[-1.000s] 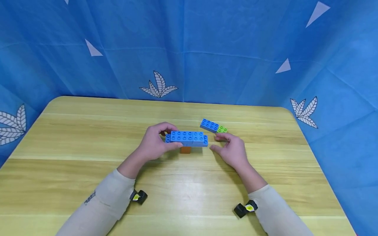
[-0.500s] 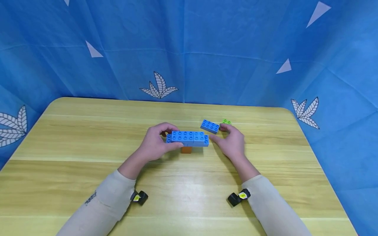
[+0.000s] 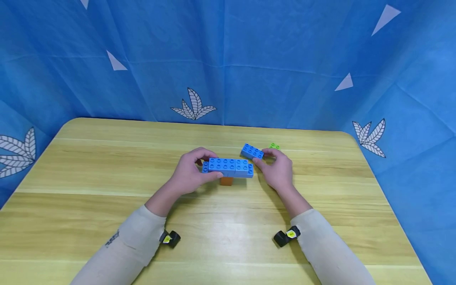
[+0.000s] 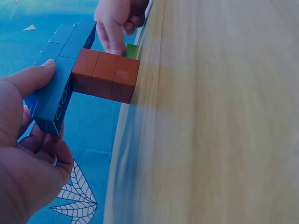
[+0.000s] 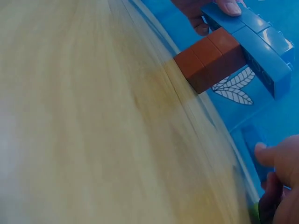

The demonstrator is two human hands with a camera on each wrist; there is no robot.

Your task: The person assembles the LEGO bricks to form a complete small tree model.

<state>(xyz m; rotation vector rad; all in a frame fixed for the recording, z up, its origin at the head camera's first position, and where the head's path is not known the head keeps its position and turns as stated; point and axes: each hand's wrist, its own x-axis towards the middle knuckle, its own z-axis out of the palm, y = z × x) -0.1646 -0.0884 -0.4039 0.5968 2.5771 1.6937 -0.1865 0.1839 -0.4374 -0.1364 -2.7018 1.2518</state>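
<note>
1. we hold the blue beam (image 3: 228,165) near its left end with the left hand (image 3: 190,172), fingers closed around it, thumb along the near side.
2. the beam lies across the top of a brown column (image 4: 105,74) that stands on the table (image 3: 228,245); as we judge it, a light, level hold serves best, since pressing down on one end could tip the column.
3. our right hand (image 3: 278,170) pinches the loose blue brick (image 3: 251,151) by its right end, the gap between thumb and fingers only as wide as the brick; whether it is off the table, we cannot tell.
4. that brick is just beyond the beam's right end, so we do well to mind the clearance.
5. the green brick (image 3: 274,146) is partly hidden behind our right fingers; we should avoid knocking it.
</note>
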